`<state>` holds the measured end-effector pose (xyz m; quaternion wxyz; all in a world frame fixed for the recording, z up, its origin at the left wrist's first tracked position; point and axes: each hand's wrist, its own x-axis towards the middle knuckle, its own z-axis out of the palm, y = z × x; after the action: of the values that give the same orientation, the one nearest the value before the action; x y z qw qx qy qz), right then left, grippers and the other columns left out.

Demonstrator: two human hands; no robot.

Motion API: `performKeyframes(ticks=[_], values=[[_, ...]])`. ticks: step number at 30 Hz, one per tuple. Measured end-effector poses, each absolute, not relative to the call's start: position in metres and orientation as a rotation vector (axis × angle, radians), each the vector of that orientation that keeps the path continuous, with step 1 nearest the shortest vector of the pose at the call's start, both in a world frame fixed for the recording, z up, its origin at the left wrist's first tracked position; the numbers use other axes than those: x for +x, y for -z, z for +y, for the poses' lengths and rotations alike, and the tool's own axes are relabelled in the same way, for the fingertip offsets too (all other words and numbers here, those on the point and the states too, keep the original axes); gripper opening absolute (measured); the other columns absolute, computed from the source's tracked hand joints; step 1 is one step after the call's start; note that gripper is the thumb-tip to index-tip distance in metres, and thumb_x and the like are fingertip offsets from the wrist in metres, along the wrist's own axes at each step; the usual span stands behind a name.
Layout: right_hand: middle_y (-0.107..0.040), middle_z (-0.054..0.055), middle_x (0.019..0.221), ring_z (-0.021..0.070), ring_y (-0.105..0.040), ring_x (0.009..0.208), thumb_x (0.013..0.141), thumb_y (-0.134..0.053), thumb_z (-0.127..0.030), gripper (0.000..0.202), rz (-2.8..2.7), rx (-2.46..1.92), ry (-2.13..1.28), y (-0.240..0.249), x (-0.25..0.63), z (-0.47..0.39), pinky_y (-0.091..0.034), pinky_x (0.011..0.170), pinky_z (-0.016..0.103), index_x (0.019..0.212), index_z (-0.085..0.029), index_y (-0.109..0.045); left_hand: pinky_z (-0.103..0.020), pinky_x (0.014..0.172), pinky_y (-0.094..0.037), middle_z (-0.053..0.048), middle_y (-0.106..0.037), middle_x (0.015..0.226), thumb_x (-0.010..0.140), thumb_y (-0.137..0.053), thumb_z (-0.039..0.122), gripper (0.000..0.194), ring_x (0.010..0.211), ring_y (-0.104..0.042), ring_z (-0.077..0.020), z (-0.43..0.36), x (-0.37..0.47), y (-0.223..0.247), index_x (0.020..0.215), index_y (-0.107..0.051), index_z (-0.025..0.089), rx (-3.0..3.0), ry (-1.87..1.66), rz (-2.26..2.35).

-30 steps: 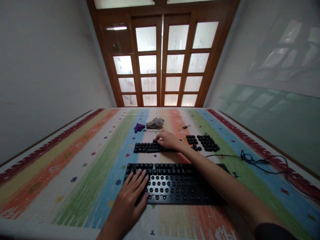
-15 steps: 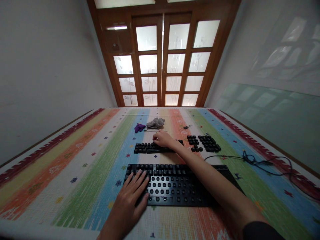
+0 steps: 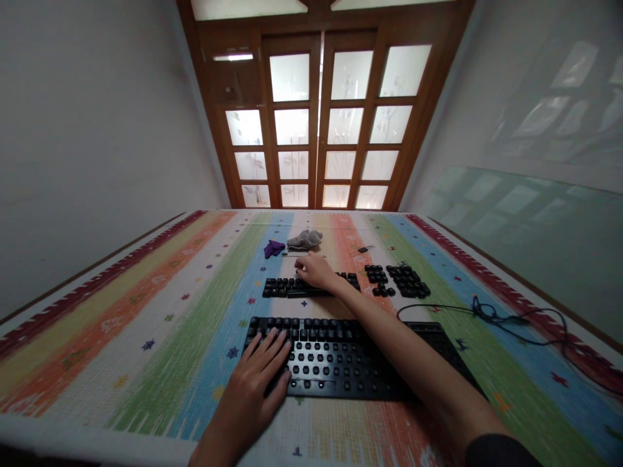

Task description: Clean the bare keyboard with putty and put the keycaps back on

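A black keyboard point(image 3: 341, 371) lies across the striped cloth in front of me. Its upper rows carry keycaps, while bare switches show across the lower rows. My left hand point(image 3: 260, 373) rests flat on its left end, fingers spread. Beyond it, a block of loose black keycaps point(image 3: 278, 292) is laid out in rows. My right hand point(image 3: 312, 269) is over that block, its thumb and fingers pinched together at the far row. What sits between those fingertips is too small to make out. My right forearm crosses above the keyboard and hides part of its right side.
More loose keycaps point(image 3: 409, 282) lie to the right. Past my right hand are a grey cloth point(image 3: 305, 240), a purple cloth point(image 3: 274, 248) and a thin stick point(image 3: 292, 255). A small black tool with wire prongs point(image 3: 364, 249) lies farther right. The keyboard's cable point(image 3: 496, 314) is coiled at right.
The view has shifted slightly. My right hand stays over the keycap block with its fingers a little changed in pose. My left hand remains on the keyboard.
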<state>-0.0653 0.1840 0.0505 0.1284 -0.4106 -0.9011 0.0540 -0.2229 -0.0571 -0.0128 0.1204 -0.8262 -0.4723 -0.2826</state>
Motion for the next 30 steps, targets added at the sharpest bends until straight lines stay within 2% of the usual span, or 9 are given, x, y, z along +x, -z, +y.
performKeyframes(ticks=[7,12,15,21,30], values=[[-0.074,0.009,0.097,0.02,-0.062,0.095,0.093,-0.056,-0.014,0.023,-2.534,-1.033,-0.225,-0.053,-0.051,0.155,-0.044,0.088,0.03,0.113,-0.011,-0.067,-0.054,0.11,-0.047,-0.01,-0.057,0.145,0.097,-0.053,0.022,0.049,0.137,-0.051,-0.0272,-0.056,-0.223,0.014,0.146,-0.049,0.022,-2.42,0.853,-1.373],[-0.071,0.005,0.092,0.0177,-0.062,0.088,0.089,-0.062,-0.012,0.013,-2.413,-0.755,-0.384,-0.054,-0.032,0.111,-0.045,0.083,0.03,0.101,-0.015,-0.065,-0.055,0.11,-0.048,-0.01,-0.057,0.146,0.098,-0.053,0.023,0.049,0.138,-0.05,-0.0282,-0.056,-0.224,0.014,0.147,-0.048,0.022,-2.418,0.857,-1.364],[-0.07,0.006,0.094,0.0173,-0.061,0.088,0.09,-0.061,-0.013,0.012,-2.404,-0.621,-0.423,-0.049,-0.022,0.08,-0.047,0.082,0.03,0.102,-0.016,-0.063,-0.055,0.11,-0.047,-0.009,-0.06,0.143,0.098,-0.053,0.024,0.047,0.137,-0.052,-0.0285,-0.057,-0.225,0.014,0.145,-0.05,0.024,-2.406,0.911,-1.371],[-0.071,0.009,0.092,0.0201,-0.059,0.088,0.093,-0.058,-0.016,0.012,-2.497,-0.521,-0.281,-0.03,-0.018,0.045,-0.047,0.08,0.032,0.103,-0.014,-0.064,-0.053,0.101,-0.054,-0.009,-0.067,0.132,0.099,-0.054,0.029,0.035,0.124,-0.061,-0.0279,-0.054,-0.225,0.006,0.133,-0.061,0.023,-2.321,1.04,-1.475],[-0.067,0.007,0.081,0.0195,-0.056,0.08,0.095,-0.054,-0.016,0.012,-2.393,-0.454,-0.176,-0.011,-0.016,0.035,-0.047,0.073,0.03,0.098,-0.014,-0.066,-0.051,0.099,-0.053,-0.008,-0.066,0.132,0.097,-0.055,0.025,0.03,0.121,-0.059,-0.028,-0.037,-0.217,-0.006,0.125,-0.065,0.023,-2.418,0.938,-1.435]])
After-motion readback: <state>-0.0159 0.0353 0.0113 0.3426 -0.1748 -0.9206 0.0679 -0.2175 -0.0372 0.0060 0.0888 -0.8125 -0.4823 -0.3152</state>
